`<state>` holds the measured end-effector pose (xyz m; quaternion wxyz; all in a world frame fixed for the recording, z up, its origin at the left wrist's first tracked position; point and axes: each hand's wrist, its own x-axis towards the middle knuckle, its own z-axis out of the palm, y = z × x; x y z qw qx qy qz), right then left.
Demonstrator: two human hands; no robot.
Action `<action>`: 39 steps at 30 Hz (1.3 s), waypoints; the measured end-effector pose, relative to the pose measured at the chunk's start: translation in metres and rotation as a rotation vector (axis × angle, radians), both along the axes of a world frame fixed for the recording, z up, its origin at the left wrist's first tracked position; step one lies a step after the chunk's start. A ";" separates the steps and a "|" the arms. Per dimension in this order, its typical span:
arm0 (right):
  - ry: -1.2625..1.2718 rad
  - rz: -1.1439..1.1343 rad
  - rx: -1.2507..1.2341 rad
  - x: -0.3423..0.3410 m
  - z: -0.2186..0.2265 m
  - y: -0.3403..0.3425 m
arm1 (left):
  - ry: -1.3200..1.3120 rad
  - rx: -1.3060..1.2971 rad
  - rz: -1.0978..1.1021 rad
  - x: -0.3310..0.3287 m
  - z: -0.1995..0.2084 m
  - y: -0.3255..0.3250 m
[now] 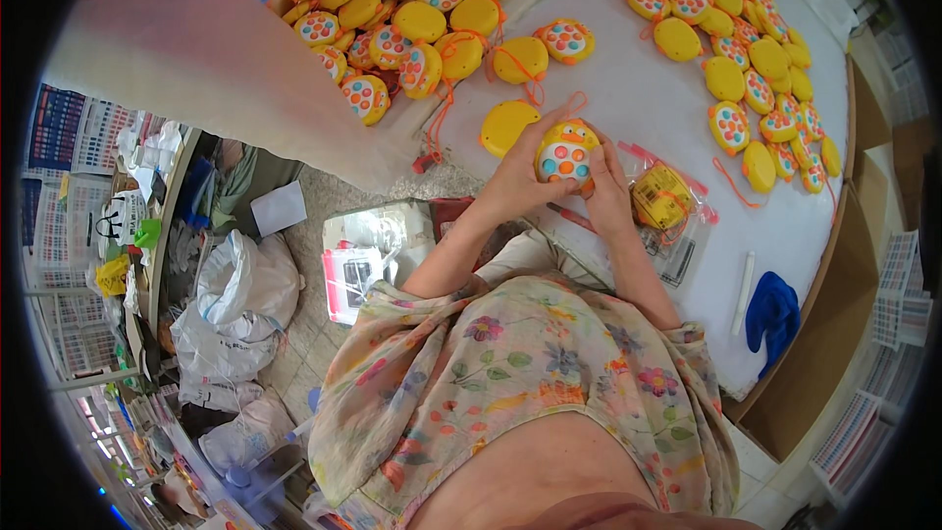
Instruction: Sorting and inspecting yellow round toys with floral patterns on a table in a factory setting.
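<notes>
A yellow duck-shaped toy [566, 159] with coloured round buttons and an orange cord is held face up above the table's near edge. My left hand [514, 174] is closed round its left side. My right hand [610, 194] grips its right side. Just beyond my left hand, a yellow toy [507, 129] lies back up on the table, close to two others. To the right of my right hand sits another toy [660, 198] inside a clear zip bag with a red strip.
A large heap of the same toys [420, 22] lies at the far left, and a second group [768, 61] at the right of the white table [599, 88]. A white stick [743, 292] and a blue cloth [773, 322] lie near right. White sacks [245, 290] stand on the left floor.
</notes>
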<state>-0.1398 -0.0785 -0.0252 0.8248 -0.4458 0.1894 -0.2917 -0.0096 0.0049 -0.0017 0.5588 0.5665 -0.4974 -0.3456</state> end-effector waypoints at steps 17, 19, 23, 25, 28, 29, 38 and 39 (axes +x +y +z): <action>0.111 0.096 -0.186 0.000 -0.006 0.000 | 0.367 0.011 0.083 0.007 -0.007 0.005; 0.138 0.114 -0.204 -0.001 -0.005 -0.004 | 0.314 0.005 0.071 0.011 -0.005 0.005; 0.343 0.048 -0.166 -0.002 0.019 -0.018 | 0.150 0.202 0.168 0.022 -0.002 0.007; 0.010 -0.186 -0.064 0.004 0.027 -0.038 | -0.267 0.127 0.314 0.026 -0.002 0.004; -0.392 -0.366 0.014 0.003 0.053 -0.049 | -0.805 0.093 0.483 0.027 -0.014 0.003; -0.459 -0.331 -0.011 0.002 0.059 -0.050 | -0.929 0.140 0.498 0.027 -0.021 0.002; 0.220 -0.051 -0.379 0.011 -0.015 -0.015 | 0.443 0.057 0.115 0.023 -0.015 -0.007; 0.221 -0.045 -0.375 0.014 -0.012 -0.012 | 0.444 0.060 0.121 0.020 -0.011 -0.007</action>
